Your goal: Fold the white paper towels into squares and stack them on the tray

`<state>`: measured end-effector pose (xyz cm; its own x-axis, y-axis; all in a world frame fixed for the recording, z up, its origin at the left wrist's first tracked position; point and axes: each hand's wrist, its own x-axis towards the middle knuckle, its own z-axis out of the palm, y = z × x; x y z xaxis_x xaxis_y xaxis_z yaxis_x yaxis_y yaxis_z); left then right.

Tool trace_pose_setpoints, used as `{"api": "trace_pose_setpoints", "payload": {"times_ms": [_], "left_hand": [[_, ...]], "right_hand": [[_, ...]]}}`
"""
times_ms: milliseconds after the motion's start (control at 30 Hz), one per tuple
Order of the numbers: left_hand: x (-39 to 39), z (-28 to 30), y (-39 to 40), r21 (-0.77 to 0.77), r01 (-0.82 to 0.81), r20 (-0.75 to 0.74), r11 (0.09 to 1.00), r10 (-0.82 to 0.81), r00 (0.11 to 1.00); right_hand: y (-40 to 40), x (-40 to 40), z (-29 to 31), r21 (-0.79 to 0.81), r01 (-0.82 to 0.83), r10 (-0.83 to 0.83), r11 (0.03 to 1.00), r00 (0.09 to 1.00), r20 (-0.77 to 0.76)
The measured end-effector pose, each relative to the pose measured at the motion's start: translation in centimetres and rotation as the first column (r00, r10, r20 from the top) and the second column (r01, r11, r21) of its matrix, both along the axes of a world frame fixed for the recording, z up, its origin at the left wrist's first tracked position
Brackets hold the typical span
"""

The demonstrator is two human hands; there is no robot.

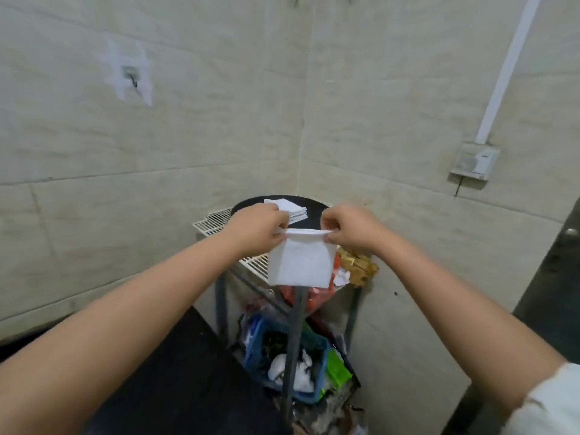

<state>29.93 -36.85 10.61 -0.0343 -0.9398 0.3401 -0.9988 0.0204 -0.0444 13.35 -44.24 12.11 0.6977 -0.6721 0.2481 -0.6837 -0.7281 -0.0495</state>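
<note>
Left hand (262, 227) and right hand (348, 229) each pinch a top corner of the folded paper towel (299, 262), which hides the tray (317, 204)'s near edge; the stack (290, 208) is half-hidden.

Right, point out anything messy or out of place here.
The wall patch at upper left is a rough, scraped blotch around a small hook. Clutter is crammed under the stand. The folded stack on the black tray sits slightly fanned, not squared.

A white wire rack (211, 221) sits left of centre. At six o'clock, a blue plastic basket (317, 346) holds white crumpled bags (302, 375), beside a green packet (337, 372). At three o'clock, a grey wall socket box (474, 160) hangs below a white conduit (508, 67).
</note>
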Motion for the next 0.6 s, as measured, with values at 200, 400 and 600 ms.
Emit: {"api": "trace_pose_setpoints", "payload": {"times_ms": [200,400,600], "left_hand": [[0.8,0.3,-10.4,0.017,-0.180,-0.014,0.983,0.181,0.983],[2.2,-0.7,-21.8,0.007,-0.458,-0.058,0.889,0.458,0.887],[3.9,0.7,-31.5,-0.173,-0.702,-0.211,0.691,0.670,0.712]], "right_hand": [[-11.8,2.4,0.1,0.029,-0.120,0.117,0.992,0.989,0.085],[-26.2,7.5,-1.2,0.079,-0.232,0.213,0.970,0.957,0.197],[-36.9,13.6,-0.6,0.120,-0.370,0.248,0.921,0.796,0.551]]}}
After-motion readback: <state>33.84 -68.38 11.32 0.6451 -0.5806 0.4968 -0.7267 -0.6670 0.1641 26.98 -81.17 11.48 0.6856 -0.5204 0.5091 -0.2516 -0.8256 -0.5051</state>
